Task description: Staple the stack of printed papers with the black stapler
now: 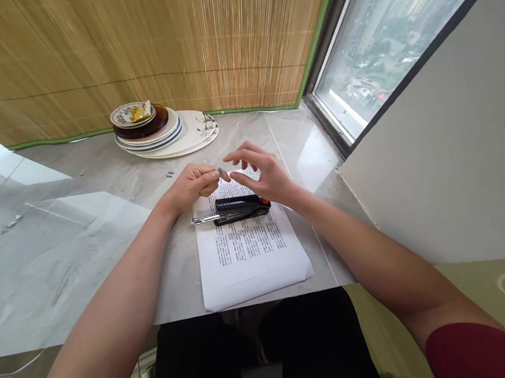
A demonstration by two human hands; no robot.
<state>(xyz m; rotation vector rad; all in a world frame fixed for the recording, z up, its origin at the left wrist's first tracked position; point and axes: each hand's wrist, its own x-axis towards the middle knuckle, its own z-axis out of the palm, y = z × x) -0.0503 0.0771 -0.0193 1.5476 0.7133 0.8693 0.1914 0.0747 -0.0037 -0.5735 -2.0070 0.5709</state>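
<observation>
My left hand [194, 182] pinches a small grey strip of staples [220, 172] between thumb and fingertips. Just to its right hovers my right hand [257, 172], its fingers spread and curved, with nothing visible in them. Below both hands a black stapler [241, 208] lies on its side, an orange-red part at its right end and a silver metal tray [204, 219] sticking out to the left. Under the stapler is a stack of printed paper [256, 274], slightly curled at its lower right corner.
Small grey staple pieces [170, 174] lie left of the paper on the marble-patterned counter [78, 268]. Stacked plates [147, 129] and an oval white platter [200, 130] stand at the back, by a bamboo blind [138, 41]. A window and a white wall [457, 150] border the right side.
</observation>
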